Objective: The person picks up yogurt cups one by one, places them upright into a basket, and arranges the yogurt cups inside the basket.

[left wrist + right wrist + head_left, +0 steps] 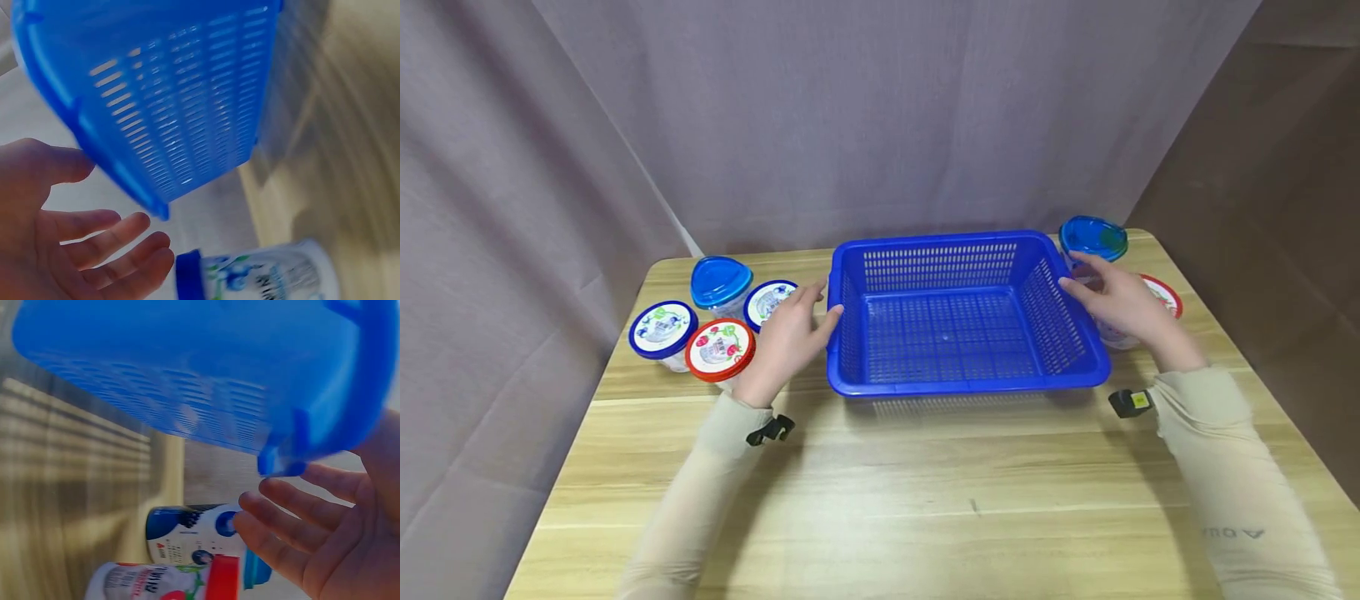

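A blue plastic basket with slotted walls sits at the middle of the table, between the two hands. My left hand is at its left rim, thumb tip touching the edge. In the left wrist view the other fingers lie loosely bent below the rim, not wrapped round it. At the right rim is my right hand, its thumb at the edge. The right wrist view shows its fingers fairly straight beside the rim's underside, with the thumb mostly hidden.
Left of the basket stand several lidded tubs: a blue-lidded tub, a red-lidded tub, a tub with a light-blue lid and another blue-lidded tub. Right of it are a teal-lidded tub and a red-lidded tub. A grey curtain hangs behind.
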Action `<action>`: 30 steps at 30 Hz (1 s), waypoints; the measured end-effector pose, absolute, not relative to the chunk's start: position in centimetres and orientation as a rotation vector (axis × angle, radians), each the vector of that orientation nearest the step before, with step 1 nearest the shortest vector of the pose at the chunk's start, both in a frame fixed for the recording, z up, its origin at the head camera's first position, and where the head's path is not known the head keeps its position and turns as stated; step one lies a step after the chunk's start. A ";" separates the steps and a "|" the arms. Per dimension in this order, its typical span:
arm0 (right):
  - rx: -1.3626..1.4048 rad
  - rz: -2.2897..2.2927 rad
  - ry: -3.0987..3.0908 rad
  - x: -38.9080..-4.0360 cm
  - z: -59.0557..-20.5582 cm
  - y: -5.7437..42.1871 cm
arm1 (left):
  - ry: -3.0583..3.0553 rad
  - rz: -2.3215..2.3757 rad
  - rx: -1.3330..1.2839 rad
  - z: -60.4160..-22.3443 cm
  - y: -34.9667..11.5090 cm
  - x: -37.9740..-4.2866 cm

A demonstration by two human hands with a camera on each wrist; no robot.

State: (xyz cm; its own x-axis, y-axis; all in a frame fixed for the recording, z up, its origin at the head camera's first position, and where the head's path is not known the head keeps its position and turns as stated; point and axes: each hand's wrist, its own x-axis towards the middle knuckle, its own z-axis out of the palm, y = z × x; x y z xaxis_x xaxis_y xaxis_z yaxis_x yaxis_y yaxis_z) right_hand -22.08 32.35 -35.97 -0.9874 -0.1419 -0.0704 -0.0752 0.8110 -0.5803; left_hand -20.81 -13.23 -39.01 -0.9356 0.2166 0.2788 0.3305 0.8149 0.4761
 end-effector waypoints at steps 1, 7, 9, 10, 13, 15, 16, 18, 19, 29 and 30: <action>-0.173 -0.922 2.882 -22.1 -36.2 32.3 | -2.796 -0.797 -0.422 -39.3 -13.2 -20.9; -0.229 -0.898 2.875 -22.2 -37.4 32.0 | -2.791 -0.902 -0.439 -40.3 -13.0 -21.4; -0.231 -0.866 2.860 -22.2 -37.7 32.1 | -2.776 -0.955 -0.457 -40.6 -13.0 -21.6; -0.230 -0.852 2.854 -22.2 -37.8 32.1 | -2.769 -0.981 -0.466 -40.7 -13.0 -21.7; -0.219 -0.816 2.850 -22.3 -38.2 32.2 | -2.752 -1.048 -0.477 -41.0 -12.9 -21.8; -0.232 -0.812 2.860 -22.4 -38.2 32.2 | -2.737 -1.076 -0.468 -41.1 -12.9 -21.9; -0.236 -0.809 2.866 -22.4 -38.2 32.2 | -2.731 -1.089 -0.463 -41.1 -12.9 -21.9; -0.247 -0.806 2.870 -22.3 -38.2 32.2 | -2.721 -1.113 -0.447 -41.1 -12.9 -21.8; -0.254 -0.803 2.873 -22.3 -38.1 32.2 | -2.719 -1.124 -0.436 -41.1 -12.8 -21.8; -0.234 -0.785 2.871 -22.2 -38.0 32.4 | -2.731 -1.187 -0.402 -41.5 -12.7 -21.9; -0.234 -0.794 2.873 -22.2 -37.9 32.5 | -2.732 -1.187 -0.399 -41.5 -12.6 -21.9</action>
